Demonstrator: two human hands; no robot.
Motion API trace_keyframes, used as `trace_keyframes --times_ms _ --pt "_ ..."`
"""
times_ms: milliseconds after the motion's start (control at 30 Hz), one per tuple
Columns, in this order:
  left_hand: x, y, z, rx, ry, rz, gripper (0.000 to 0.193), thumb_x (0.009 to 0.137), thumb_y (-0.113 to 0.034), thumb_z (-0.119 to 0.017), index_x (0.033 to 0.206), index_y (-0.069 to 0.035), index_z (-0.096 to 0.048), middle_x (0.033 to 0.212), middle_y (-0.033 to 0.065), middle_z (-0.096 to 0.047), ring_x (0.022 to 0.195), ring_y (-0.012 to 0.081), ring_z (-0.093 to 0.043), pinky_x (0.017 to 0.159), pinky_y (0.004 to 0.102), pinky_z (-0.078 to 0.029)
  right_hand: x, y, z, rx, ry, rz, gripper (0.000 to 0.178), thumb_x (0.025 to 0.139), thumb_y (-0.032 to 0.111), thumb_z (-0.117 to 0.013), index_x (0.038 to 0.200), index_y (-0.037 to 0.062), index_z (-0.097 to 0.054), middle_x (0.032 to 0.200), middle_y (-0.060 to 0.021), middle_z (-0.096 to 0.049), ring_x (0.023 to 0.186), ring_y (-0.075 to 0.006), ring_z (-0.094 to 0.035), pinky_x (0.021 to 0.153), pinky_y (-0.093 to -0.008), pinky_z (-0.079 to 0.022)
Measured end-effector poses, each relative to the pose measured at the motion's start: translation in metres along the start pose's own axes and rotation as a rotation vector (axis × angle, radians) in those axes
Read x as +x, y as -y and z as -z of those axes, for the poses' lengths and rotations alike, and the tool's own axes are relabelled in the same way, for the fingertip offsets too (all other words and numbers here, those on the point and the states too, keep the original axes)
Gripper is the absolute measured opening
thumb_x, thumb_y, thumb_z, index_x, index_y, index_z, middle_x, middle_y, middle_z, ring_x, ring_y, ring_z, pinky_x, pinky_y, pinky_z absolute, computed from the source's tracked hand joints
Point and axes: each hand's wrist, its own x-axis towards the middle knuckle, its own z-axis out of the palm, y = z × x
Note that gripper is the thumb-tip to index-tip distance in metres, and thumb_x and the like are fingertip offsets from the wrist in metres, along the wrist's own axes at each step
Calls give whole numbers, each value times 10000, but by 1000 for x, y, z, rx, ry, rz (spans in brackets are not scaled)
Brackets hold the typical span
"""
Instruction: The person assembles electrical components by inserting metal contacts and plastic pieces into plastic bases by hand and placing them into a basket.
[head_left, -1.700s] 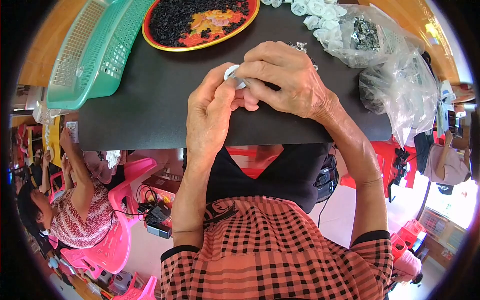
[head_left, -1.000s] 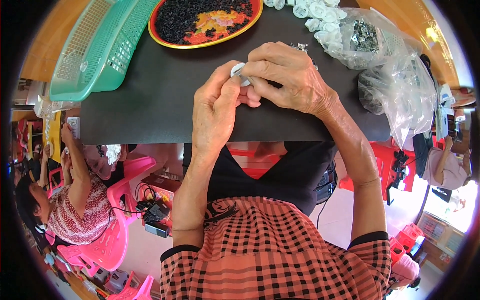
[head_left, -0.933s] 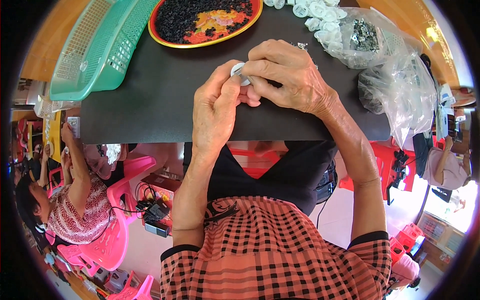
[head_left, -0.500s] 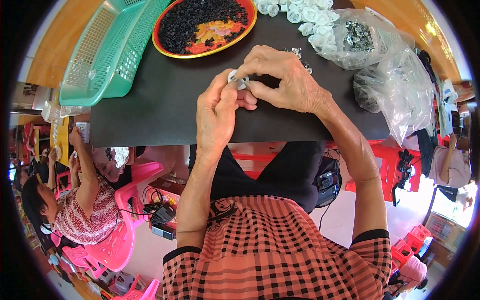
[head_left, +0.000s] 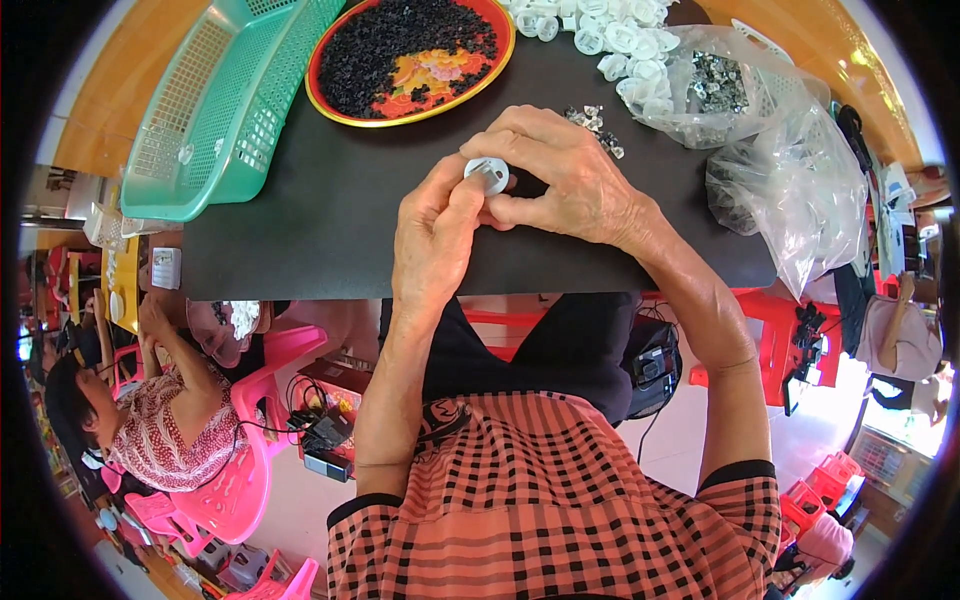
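Above the dark table, my left hand [head_left: 432, 225] is closed on a small round white plastic piece [head_left: 487, 172] with dark holes, its thumb pressed against the face. My right hand [head_left: 570, 170] curls round the far and right sides of the same disc, with fingertips at its edge; whether those fingers also pinch a small part is hidden. Just beyond the right hand lies a little heap of shiny metal bits [head_left: 592, 122]. A red tray [head_left: 440, 112] with a yellow rim and flower print, holding many tiny black parts, sits at the far side.
A green plastic basket [head_left: 225, 190] stands at the far left. White plastic pieces [head_left: 622, 38] are piled at the far right, beside a clear bag [head_left: 715, 85] of metal bits and another clear bag [head_left: 800, 190]. A co-worker [head_left: 165, 420] sits at left.
The white disc has turned so its holed face shows more fully, and it sits slightly lower. My right fingers have shifted from over its face to round its edge.
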Motion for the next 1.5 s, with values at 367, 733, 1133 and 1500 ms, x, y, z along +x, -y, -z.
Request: trace_keyframes --times_ms 367,733,1133,1500 --pt "3 -10 13 -451 225 125 391 1021 -216 -368 1203 107 -492 1047 221 -628 874 241 -645 755 362 -539 3 7 2 93 -126 59 340 643 135 -751 960 87 -638 883 -49 -592 833 -248 -592 740 -360 -467" --pt "4 1 23 -568 280 159 342 980 -179 -495 1198 84 -513 1011 186 -632 847 227 -650 723 350 -548 4 1 4 225 -79 0 360 659 97 -794 990 50 -661 917 -64 -613 830 -189 -595 730 -304 -501" --pt "0 -5 19 -609 195 181 380 996 -198 -474 1257 77 -478 1078 248 -632 862 212 -666 766 345 -558 89 -53 -5 -26 70 -13 150 819 10 -609 959 30 -659 800 -98 -636 710 -223 -627 651 -323 -496" --pt "-3 -9 20 -568 182 254 407 976 -213 -506 1256 80 -476 1068 272 -628 875 242 -676 761 358 -564 113 -82 -24 -116 307 135 68 759 30 -632 827 31 -634 705 -96 -561 696 -265 -584 647 -382 -470"
